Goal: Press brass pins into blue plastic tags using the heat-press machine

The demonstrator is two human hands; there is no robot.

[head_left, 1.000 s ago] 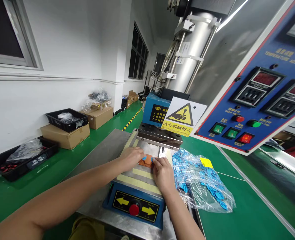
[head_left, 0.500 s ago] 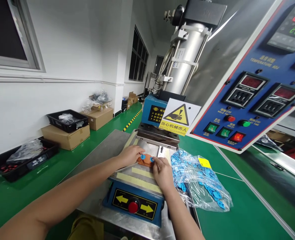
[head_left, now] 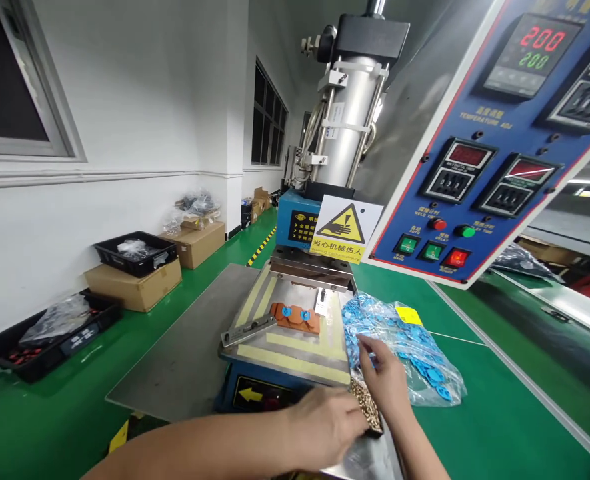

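Note:
My left hand (head_left: 325, 427) is stretched across the front of the machine, its curled fingertips over a narrow dark tray of small brass pieces (head_left: 369, 410). What they pinch, if anything, is hidden. My right hand (head_left: 385, 373) hovers just above the tray, beside the bag; thumb and forefinger are drawn close together, and anything between them is too small to make out. On the metal plate of the press (head_left: 285, 357) sits an orange-brown fixture block (head_left: 299, 321) with two blue plastic parts (head_left: 287, 311) seated in it, touched by neither hand.
A clear bag of blue parts (head_left: 425, 353) lies right of the plate. A metal bar (head_left: 249, 329) is at the plate's left. Above stand the press cylinder (head_left: 347, 123), a warning sign (head_left: 349, 230) and a blue control panel (head_left: 455, 220). Cartons and black trays (head_left: 135, 253) line the left wall.
Both hands have left the fixture block and its blue parts. The left has swung down and right to the brass pieces; the right has moved right, beside the bag. The view has shifted slightly.

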